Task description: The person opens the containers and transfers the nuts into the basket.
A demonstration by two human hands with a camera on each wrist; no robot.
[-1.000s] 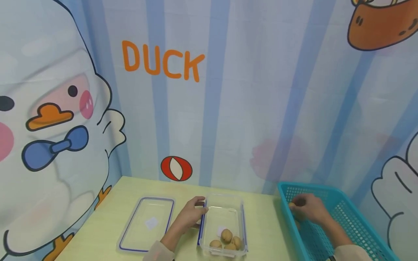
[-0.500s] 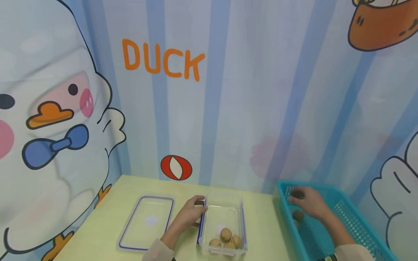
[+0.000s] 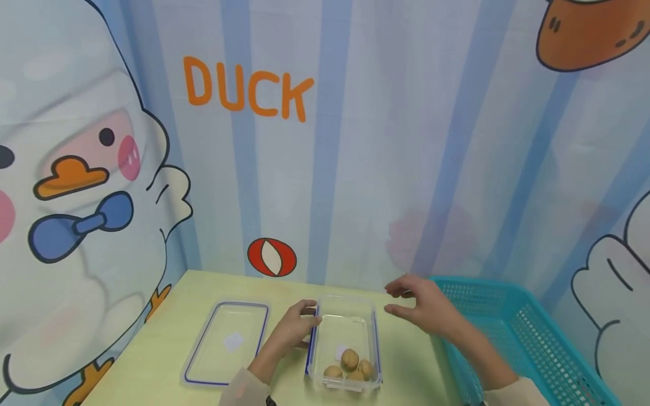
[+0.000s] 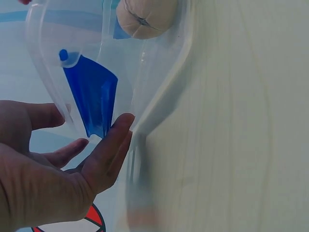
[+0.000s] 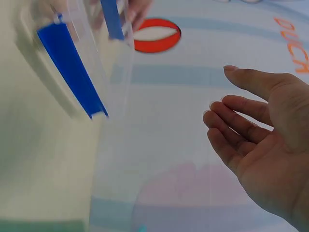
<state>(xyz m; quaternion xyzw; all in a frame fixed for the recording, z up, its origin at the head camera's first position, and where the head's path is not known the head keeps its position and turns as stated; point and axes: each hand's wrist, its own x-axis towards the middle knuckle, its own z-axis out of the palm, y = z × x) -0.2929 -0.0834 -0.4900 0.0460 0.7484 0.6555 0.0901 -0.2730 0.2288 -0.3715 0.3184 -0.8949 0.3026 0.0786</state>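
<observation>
Surroundings first: turquoise mesh basket [image 3: 545, 332] at lower right of the head view, right forearm [image 3: 479, 352] crossing its left wall and hiding part of the inside. Clear lid [image 3: 213, 352] with blue seal lies flat on the pale yellow table [image 3: 289, 389], lower left, left sleeve [image 3: 244, 389] just right of its near corner. Backdrop curtain [image 3: 376, 141] behind: stripes, big duck on the left, orange DUCK lettering upper left of centre

Clear container [image 3: 376, 338] sits lower centre, uncovered, lid well off to its left. Four walnut-like balls [image 3: 350, 359] clustered at its near end, tan and roundish; white square label [image 3: 340, 353] just beside them. Blue latch [image 4: 94, 96] on its side stands swung out in the left wrist view

Left hand [image 3: 290, 327] clamped on the container's left wall. Right hand [image 3: 424, 304] bare, thumb and fingers apart, between container and basket
</observation>
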